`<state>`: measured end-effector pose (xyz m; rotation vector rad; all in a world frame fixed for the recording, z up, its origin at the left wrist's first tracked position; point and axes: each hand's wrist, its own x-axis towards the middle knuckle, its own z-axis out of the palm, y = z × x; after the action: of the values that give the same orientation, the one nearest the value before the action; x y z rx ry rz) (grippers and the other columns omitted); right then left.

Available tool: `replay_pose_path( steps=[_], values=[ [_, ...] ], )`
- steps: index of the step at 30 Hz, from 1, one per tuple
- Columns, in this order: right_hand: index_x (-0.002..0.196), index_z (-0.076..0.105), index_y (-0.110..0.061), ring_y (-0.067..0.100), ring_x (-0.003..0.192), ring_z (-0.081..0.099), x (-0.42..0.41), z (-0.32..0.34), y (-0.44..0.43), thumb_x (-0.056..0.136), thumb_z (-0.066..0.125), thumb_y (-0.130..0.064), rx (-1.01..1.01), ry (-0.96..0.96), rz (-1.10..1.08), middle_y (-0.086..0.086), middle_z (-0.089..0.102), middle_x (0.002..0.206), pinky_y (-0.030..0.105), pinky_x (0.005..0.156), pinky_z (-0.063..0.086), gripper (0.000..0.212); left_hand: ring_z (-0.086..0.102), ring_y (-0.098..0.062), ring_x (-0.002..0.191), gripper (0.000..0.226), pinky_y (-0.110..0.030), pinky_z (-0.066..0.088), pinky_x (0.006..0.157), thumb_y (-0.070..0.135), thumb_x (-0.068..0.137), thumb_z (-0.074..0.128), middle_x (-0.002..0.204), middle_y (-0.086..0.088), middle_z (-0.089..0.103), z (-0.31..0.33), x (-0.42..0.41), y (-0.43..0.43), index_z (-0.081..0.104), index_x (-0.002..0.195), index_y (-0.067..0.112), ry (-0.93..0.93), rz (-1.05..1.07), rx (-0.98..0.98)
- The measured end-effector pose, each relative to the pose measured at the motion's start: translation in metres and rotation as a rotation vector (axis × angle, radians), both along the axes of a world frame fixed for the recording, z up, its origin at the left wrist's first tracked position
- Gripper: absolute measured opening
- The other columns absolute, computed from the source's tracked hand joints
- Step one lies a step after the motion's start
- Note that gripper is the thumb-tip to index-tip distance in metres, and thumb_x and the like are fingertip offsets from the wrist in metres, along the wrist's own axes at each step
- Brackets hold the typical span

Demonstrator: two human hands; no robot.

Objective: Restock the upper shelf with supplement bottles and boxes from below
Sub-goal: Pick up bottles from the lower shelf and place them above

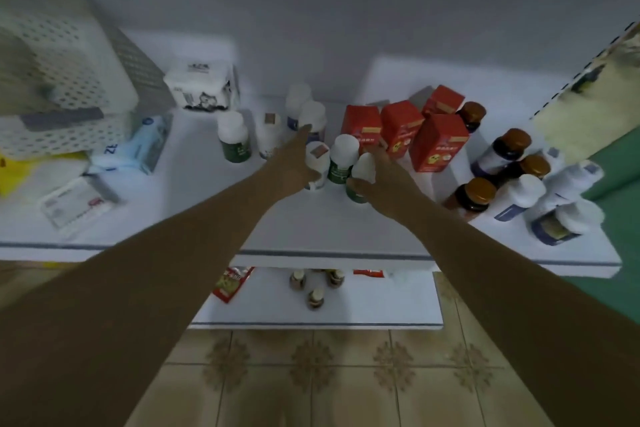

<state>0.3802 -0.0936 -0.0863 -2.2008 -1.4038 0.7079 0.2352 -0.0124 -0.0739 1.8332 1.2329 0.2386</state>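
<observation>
On the white upper shelf point(311, 222) my left hand point(294, 158) grips a white bottle with a sticker on its cap point(317, 156), one finger stretched past it toward the back. My right hand point(379, 172) holds a green bottle with a white cap point(360, 172), thumb across its front. A second green bottle with a white cap point(343, 156) stands between the two. Behind them stand three red boxes point(438, 142) and more white bottles point(311, 114). The lower shelf point(363, 308) carries small bottles point(315, 298) and a red box point(230, 282).
Stacked white perforated baskets point(59, 80) and packets fill the shelf's left end, with a white printed box point(204, 87) behind. Brown-capped dark bottles point(502, 149) and white bottles point(554, 204) crowd the right end. A grey wall backs the shelf. Tiled floor point(311, 374) lies below.
</observation>
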Motion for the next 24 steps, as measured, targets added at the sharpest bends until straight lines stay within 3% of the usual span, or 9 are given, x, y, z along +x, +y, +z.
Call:
replay_pose_path(
  steps=[3,6,9,13,15,17,19,22,24],
  values=[
    [0.138,0.034,-0.013,0.030,0.119,0.050,0.001,-0.010,0.000,0.092,0.056,-0.018,0.091,0.019,-0.019,0.013,0.049,0.134,0.025,0.082,0.034,0.051,0.041,-0.026,0.130,0.067,-0.020,0.035,0.084,0.005,0.090,0.057,0.149,-0.007,0.034,-0.012,0.008,0.003,0.023,0.146,0.018,-0.022,0.007,-0.015],
    [0.140,0.032,-0.016,0.026,0.119,0.049,0.003,-0.007,-0.006,0.091,0.058,-0.017,0.097,0.106,-0.020,0.009,0.048,0.135,0.024,0.083,0.034,0.055,0.045,-0.029,0.126,0.057,-0.027,0.038,0.091,0.008,0.087,0.061,0.140,-0.010,0.044,-0.012,0.006,-0.002,0.036,0.138,0.011,-0.002,0.013,0.070],
    [0.131,0.041,-0.014,0.021,0.108,0.052,0.006,0.013,-0.012,0.087,0.066,-0.023,0.063,0.238,-0.092,0.004,0.052,0.118,0.026,0.080,0.038,0.052,0.050,-0.028,0.118,0.052,-0.032,0.038,0.097,0.015,0.081,0.071,0.126,-0.010,0.054,0.001,0.001,-0.012,0.047,0.126,0.007,-0.018,0.032,0.078],
    [0.105,0.050,-0.019,0.010,0.089,0.055,0.007,0.054,-0.029,0.081,0.070,-0.040,0.103,0.332,-0.072,-0.007,0.056,0.093,0.024,0.069,0.044,0.038,0.056,-0.015,0.086,0.048,-0.021,0.045,0.075,0.019,0.076,0.076,0.090,0.004,0.056,0.033,-0.012,-0.035,0.052,0.118,0.012,-0.207,0.105,-0.069],
    [0.099,0.049,-0.022,0.009,0.095,0.059,0.004,0.075,-0.040,0.078,0.072,-0.043,0.093,0.466,-0.038,-0.005,0.060,0.100,0.030,0.079,0.053,0.037,0.057,-0.010,0.082,0.040,-0.022,0.049,0.075,0.021,0.077,0.075,0.089,0.004,0.056,0.052,-0.022,-0.049,0.053,0.110,0.018,-0.323,0.106,-0.170],
    [0.099,0.052,-0.023,0.017,0.106,0.061,-0.001,0.096,-0.051,0.073,0.076,-0.043,0.090,0.612,-0.025,0.000,0.063,0.110,0.037,0.090,0.053,0.040,0.061,-0.015,0.093,0.031,-0.027,0.049,0.082,0.029,0.076,0.075,0.101,-0.003,0.061,0.072,-0.031,-0.064,0.056,0.100,0.026,-0.414,0.121,-0.226],
    [0.098,0.056,-0.022,0.022,0.111,0.062,-0.011,0.116,-0.063,0.061,0.081,-0.049,0.108,0.732,-0.014,0.003,0.065,0.111,0.039,0.094,0.051,0.052,0.061,-0.012,0.095,0.022,-0.024,0.046,0.082,0.031,0.078,0.073,0.108,-0.003,0.064,0.095,-0.041,-0.082,0.056,0.093,0.032,-0.516,0.159,-0.255],
    [0.116,0.054,-0.013,0.024,0.113,0.062,-0.032,0.148,-0.082,0.053,0.084,-0.054,0.113,0.869,0.039,0.008,0.067,0.117,0.045,0.102,0.046,0.081,0.056,-0.003,0.085,0.023,-0.021,0.043,0.082,0.027,0.083,0.068,0.095,0.011,0.060,0.129,-0.056,-0.111,0.047,0.082,0.038,-0.647,0.154,-0.315],
    [0.121,0.048,-0.008,0.026,0.112,0.062,-0.050,0.173,-0.097,0.059,0.082,-0.046,0.134,0.962,0.074,0.012,0.066,0.115,0.049,0.103,0.045,0.080,0.059,-0.011,0.080,0.019,-0.022,0.046,0.072,0.031,0.081,0.070,0.084,0.004,0.061,0.152,-0.070,-0.127,0.051,0.081,0.028,-0.678,0.135,-0.322]
  ],
)
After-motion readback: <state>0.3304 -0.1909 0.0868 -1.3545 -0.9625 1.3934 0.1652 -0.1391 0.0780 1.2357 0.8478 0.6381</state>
